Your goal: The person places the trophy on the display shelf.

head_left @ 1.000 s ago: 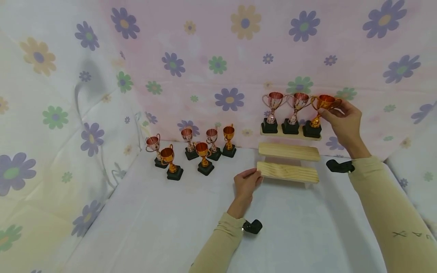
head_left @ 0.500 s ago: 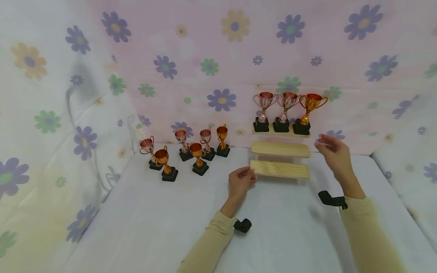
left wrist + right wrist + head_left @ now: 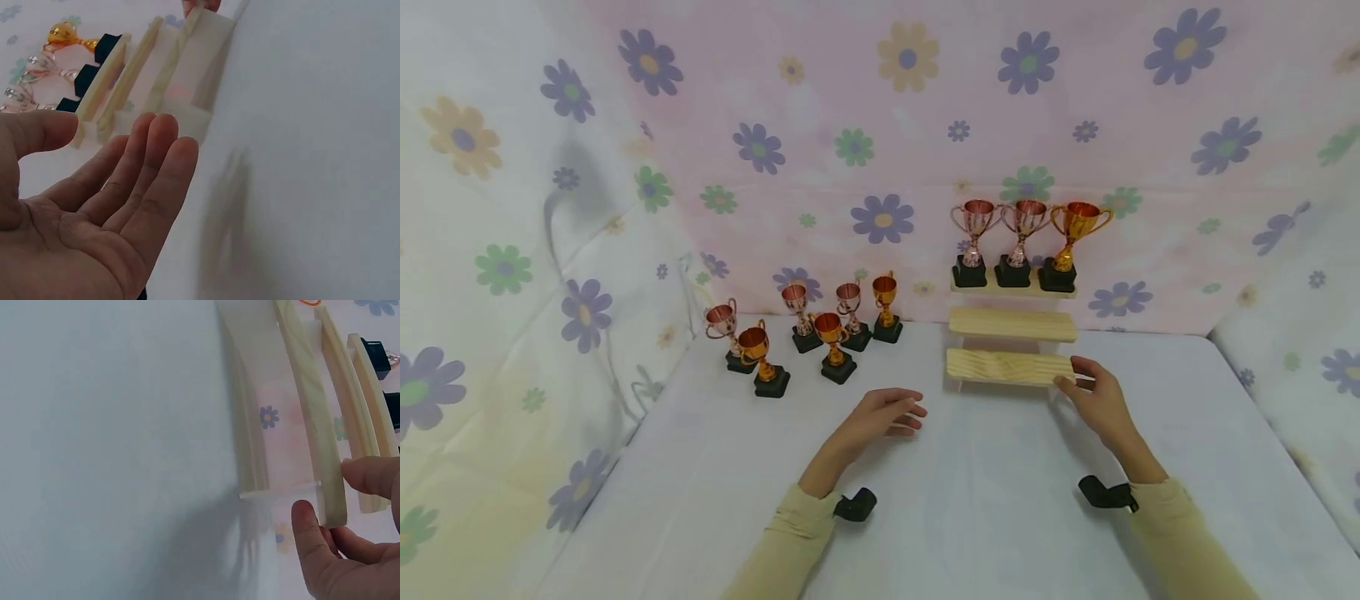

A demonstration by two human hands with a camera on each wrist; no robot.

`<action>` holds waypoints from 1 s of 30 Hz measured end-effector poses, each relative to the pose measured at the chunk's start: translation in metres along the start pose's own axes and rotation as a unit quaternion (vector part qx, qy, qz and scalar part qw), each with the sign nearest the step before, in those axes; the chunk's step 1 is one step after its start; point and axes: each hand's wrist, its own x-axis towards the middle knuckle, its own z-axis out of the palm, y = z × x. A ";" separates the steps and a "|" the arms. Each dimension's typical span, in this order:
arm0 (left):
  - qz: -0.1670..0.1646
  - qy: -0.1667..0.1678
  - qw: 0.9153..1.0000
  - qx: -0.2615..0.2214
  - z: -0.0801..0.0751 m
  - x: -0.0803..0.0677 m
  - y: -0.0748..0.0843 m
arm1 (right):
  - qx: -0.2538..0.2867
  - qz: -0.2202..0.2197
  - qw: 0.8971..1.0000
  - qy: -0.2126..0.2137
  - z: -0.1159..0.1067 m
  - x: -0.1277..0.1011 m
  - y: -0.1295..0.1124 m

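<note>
A three-tier wooden display shelf [image 3: 1011, 367] stands at the back right of the table. My right hand [image 3: 1105, 408] grips the right end of its lowest plank; in the right wrist view the thumb and fingers lie on either side of the plank end [image 3: 331, 487]. Three trophy cups with dark square bases stand upright on the top plank: two rose-silver ones, the left [image 3: 976, 237] and the middle [image 3: 1022, 237], and a gold one [image 3: 1071, 242] at the right. My left hand [image 3: 876, 421] hovers left of the shelf, fingers loosely extended, holding nothing.
Several more trophies stand on the white table [image 3: 985, 500] to the left, among them a front gold one [image 3: 833, 342], a far-left rose-silver one [image 3: 722, 325] and a gold one [image 3: 886, 304] at the back. Flower-patterned cloth [image 3: 820, 92] hangs behind and at the sides.
My right hand has let go of the gold trophy on the top plank and come down to the lowest plank's right end. The left hand has released that plank's left end and moved left.
</note>
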 end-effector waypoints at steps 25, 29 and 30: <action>-0.081 0.278 0.906 0.308 -0.133 -0.139 0.049 | 0.367 0.170 0.914 -0.024 0.007 0.002 0.013; -0.051 0.361 0.900 0.240 -0.141 -0.134 0.039 | 0.380 0.184 0.906 -0.015 0.009 0.003 0.011; -0.026 0.384 0.897 0.218 -0.141 -0.131 0.037 | 0.379 0.186 0.906 -0.014 0.009 0.003 0.010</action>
